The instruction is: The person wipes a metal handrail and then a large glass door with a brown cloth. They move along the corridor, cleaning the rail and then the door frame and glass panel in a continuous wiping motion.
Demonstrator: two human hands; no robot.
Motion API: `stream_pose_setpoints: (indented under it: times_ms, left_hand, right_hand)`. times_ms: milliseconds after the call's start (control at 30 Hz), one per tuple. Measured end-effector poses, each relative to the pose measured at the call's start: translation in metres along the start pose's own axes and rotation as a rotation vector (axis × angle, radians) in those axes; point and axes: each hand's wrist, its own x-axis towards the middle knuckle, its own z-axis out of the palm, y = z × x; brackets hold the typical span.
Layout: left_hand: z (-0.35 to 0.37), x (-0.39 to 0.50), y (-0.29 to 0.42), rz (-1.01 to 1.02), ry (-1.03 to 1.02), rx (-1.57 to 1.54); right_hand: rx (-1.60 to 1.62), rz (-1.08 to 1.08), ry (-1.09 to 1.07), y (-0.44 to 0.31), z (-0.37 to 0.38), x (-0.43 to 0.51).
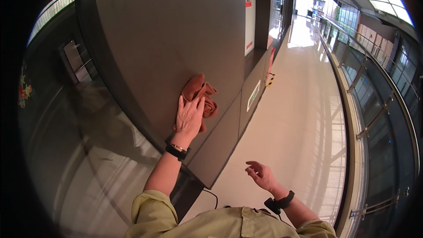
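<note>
My left hand [190, 117] presses a crumpled reddish-brown cloth [209, 105] flat against a dark grey wall panel [172, 33]. Its fingers lie over the cloth, and folds of fabric bunch up beyond the fingertips and to the right. A dark band circles that wrist. Lower right, my right hand [262, 175] hangs in the air above the pale tiled floor [281, 115], holding nothing, its fingers bent but apart. The right wrist carries a black strap [280, 201] with a small device on it.
Left of the panel is a dark reflective glass pane [99, 132]. A green-and-white sign [253, 96] sits low on the wall, near a yellow-and-black striped marker [271, 80]. Along the right runs a glass balustrade with a metal handrail [380, 69]. A black cable [216, 198] lies near my body.
</note>
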Motion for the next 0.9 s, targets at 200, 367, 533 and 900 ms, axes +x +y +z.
stream_pose_setpoints:
  times_ms: [200,367,533,900]
  left_hand:
    - [-0.002,0.031,-0.019,0.0,0.1,0.418]
    - [-0.03,0.025,-0.008,-0.024,0.096,0.338]
    - [-0.044,0.009,-0.011,0.001,0.194,0.222]
    - [-0.094,0.019,-0.003,-0.256,0.639,0.744]
  right_hand:
    - [-0.305,-0.729,0.189,-0.093,-0.021,0.124]
    - [-0.05,-1.133,0.127,-0.169,0.011,0.203]
    - [0.018,-1.212,0.171,-0.175,0.063,0.251]
    - [0.224,-1.066,0.725,-0.192,-0.072,0.465]
